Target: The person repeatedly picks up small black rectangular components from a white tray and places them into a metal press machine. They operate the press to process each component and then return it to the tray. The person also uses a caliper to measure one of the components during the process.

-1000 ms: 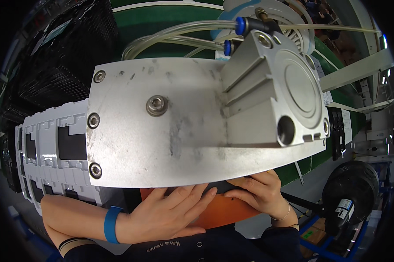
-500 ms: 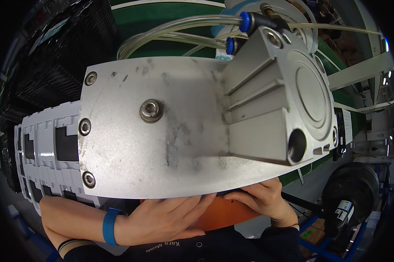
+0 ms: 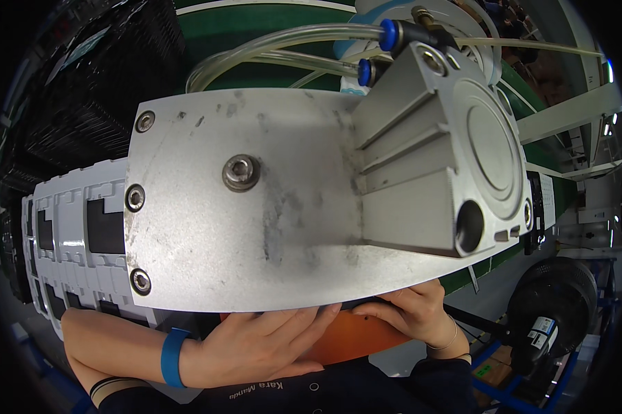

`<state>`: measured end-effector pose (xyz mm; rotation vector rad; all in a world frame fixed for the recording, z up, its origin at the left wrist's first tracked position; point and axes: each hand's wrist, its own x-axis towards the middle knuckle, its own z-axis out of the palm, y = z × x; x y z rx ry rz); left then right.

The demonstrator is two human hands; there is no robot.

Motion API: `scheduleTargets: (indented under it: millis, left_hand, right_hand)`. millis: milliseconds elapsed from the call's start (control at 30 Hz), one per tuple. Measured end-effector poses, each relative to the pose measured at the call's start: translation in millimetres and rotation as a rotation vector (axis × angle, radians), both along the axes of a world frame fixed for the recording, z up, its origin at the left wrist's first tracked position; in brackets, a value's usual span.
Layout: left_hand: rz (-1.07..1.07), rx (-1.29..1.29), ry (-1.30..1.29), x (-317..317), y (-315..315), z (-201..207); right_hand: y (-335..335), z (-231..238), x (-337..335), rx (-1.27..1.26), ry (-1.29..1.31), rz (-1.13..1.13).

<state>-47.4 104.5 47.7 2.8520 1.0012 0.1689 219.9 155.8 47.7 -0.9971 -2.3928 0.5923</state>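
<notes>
A large silver metal plate [image 3: 194,234] with a block-shaped pneumatic cylinder [image 3: 411,172] on it covers the middle of the view. At its near edge, my left hand [image 3: 256,348] reaches beneath with fingers stretched out and thumb apart; the fingertips are hidden. To the right, my right hand [image 3: 414,310] has its fingers bent under the same edge, thumb close to them. Whatever it grips there is hidden by the plate. Between both hands shows an orange curved surface [image 3: 359,338], next to the left fingers and right thumb.
Clear air tubes [image 3: 290,33] with blue fittings run from the cylinder. White moulded trays [image 3: 69,234] stand at the left, stacked black trays [image 3: 97,90] behind them. A green work surface [image 3: 249,14] lies beyond. At right are a black round device [image 3: 552,297] and a blue frame [image 3: 566,372].
The plate has shifted very slightly in the view. Both hands keep practically the same place and pose.
</notes>
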Motion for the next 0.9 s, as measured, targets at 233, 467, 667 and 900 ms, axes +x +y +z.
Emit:
scheduleTargets:
  millis: [233, 467, 667, 900]
  left_hand:
    - [0.001, 0.016, 0.009, 0.1, 0.0, -0.6]
    - [-0.003, 0.030, 0.005, -0.6, 0.9, 0.2]
    - [0.006, 0.031, -0.007, -0.3, 0.0, -1.0]
    - [0.006, -0.004, -0.003, -1.1, -0.6, 1.2]
  right_hand:
    - [0.0, -0.5, 0.3, -0.015, -0.003, 0.005]
    - [-2.7, -3.2, 2.6, -0.062, 0.015, -0.013]
    - [0.7, -4.7, 0.3, 0.005, 0.035, 0.016]
    - [-2.7, -1.2, -0.1, -0.021, -0.012, -0.006]
